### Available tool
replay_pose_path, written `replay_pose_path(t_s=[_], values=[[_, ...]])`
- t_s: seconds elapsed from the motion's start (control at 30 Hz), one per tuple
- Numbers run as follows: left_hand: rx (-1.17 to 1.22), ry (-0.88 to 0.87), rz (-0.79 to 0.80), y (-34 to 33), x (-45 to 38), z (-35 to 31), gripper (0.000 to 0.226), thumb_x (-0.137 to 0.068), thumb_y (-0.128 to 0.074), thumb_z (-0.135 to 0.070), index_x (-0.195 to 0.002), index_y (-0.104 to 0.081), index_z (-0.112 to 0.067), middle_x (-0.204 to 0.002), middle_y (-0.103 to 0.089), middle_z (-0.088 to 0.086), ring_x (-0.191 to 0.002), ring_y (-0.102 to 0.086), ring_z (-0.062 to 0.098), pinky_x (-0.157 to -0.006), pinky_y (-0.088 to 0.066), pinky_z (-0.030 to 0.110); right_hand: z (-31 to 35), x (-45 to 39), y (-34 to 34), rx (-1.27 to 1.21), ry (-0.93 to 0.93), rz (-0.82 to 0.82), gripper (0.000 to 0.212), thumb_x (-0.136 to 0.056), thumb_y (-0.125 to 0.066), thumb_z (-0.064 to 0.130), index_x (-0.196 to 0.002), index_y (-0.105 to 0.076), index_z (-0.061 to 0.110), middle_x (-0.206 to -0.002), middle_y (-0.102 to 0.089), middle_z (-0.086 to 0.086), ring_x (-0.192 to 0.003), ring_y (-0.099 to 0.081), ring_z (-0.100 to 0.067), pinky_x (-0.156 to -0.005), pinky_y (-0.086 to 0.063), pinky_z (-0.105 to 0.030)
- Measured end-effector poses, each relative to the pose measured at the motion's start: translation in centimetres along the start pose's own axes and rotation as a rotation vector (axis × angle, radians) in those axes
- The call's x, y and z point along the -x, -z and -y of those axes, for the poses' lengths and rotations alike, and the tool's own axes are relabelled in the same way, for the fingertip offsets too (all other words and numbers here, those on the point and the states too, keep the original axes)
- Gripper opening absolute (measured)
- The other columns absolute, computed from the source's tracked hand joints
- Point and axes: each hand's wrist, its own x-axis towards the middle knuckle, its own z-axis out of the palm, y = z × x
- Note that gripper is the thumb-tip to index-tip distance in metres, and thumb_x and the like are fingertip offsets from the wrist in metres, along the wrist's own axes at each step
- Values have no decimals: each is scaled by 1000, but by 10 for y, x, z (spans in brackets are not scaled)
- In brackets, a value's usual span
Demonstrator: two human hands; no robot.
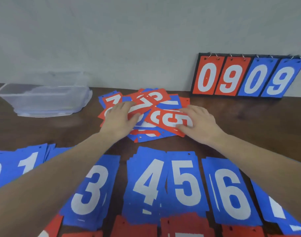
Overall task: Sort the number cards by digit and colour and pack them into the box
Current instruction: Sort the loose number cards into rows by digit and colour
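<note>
A loose heap of red and blue number cards (pixel 147 106) lies mid-table. My left hand (pixel 119 119) rests on the heap's left side, its fingertips on a red card. My right hand (pixel 198 123) pinches the near end of a red 5 card (pixel 168 119) at the heap's right. In front of me lie sorted blue piles: 1 (pixel 29 162), 3 (pixel 89 190), 4 (pixel 146 183), 5 (pixel 185 183), 6 (pixel 232 192). Red piles (pixel 134 228) peek in at the bottom edge. The clear plastic box (pixel 43 98) stands at the far left.
A flip scoreboard (pixel 247 76) showing 0 9 0 9 leans against the wall at the back right. Bare brown tabletop (pixel 249 117) lies to the right of the heap and between the box and the heap.
</note>
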Motion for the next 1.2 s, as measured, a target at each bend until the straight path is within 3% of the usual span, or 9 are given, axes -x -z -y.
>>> replay_pose_path(t_s=[0.23, 0.53, 0.63, 0.77, 0.9, 0.97, 1.07, 1.13, 1.2], values=[[-4, 98, 18, -13, -21, 15, 63, -92, -58, -61, -144, -46, -28, -148, -49, 1, -138, -41, 25, -116, -29, 47, -19, -3, -7, -63, -48, -10, 77, -82, -55, 76, -148, -41, 40, -158, -39, 9, -147, -31, -19, -121, -21, -47], [130, 78, -59, -12, -16, 14, 62, -87, -72, -49, -142, -51, -31, -143, -47, 1, -132, -40, 21, -108, -35, 37, -18, 8, -9, -227, -53, -206, 60, -93, -71, 32, -145, -43, 37, -144, -47, 4, -133, -47, -16, -108, -47, -44], [175, 89, -47, -9, -13, 11, 60, -90, -73, -41, -144, -49, -31, -145, -43, 1, -135, -38, 18, -107, -33, 31, -21, 8, -5, -426, -136, -215, 57, -97, -66, 22, -145, -40, 38, -128, -51, 9, -119, -51, -11, -84, -55, -28], [192, 84, -15, -7, -10, 8, 55, -96, -67, -32, -147, -47, -32, -149, -39, 1, -139, -35, 19, -111, -32, 30, -25, 6, -1, -599, -204, -220, 20, -98, -65, 25, -115, -60, 34, -115, -58, 13, -108, -60, -12, -67, -46, -14], [216, 115, 31, 0, -8, -1, 49, -101, -59, -24, -147, -46, -33, -152, -37, 0, -141, -33, 17, -111, -33, 31, -24, 8, 3, -738, -187, -224, 9, -95, -69, 30, -96, -64, 38, -112, -66, 13, -105, -66, -13, -77, -56, -25], [292, 109, 26, 5, -5, -8, 44, -101, -56, -14, -141, -52, -32, -147, -39, -1, -130, -38, 10, -101, -34, 15, -22, 12, 7, -812, -159, -243, 7, -95, -68, 31, -98, -65, 36, -114, -69, 10, -104, -69, -14, -79, -59, -31], [369, 133, -60, 13, 1, -18, 40, -98, -53, 0, -126, -62, -27, -132, -42, -4, -113, -38, 2, -76, -30, -7, -16, 19, 17, -795, -143, -246, 18, -99, -60, 39, -116, -59, 34, -116, -69, 7, -84, -72, -14, -60, -58, -25], [414, 190, -105, 20, 5, -24, 38, -97, -54, -1, -122, -64, -29, -129, -42, -7, -111, -39, 3, -74, -34, -4, -12, 23, 24, -777, -141, -237, 22, -101, -55, 41, -122, -54, 35, -116, -68, 7, -71, -70, -11, -50, -50, -15], [461, 215, -134, 26, 13, -32, 40, -96, -55, -3, -123, -64, -31, -129, -44, -7, -112, -45, 6, -87, -40, 6, -10, 28, 30, -763, -131, -196, 23, -101, -55, 40, -123, -52, 33, -113, -68, 7, -61, -69, -11, -49, -49, -15]])
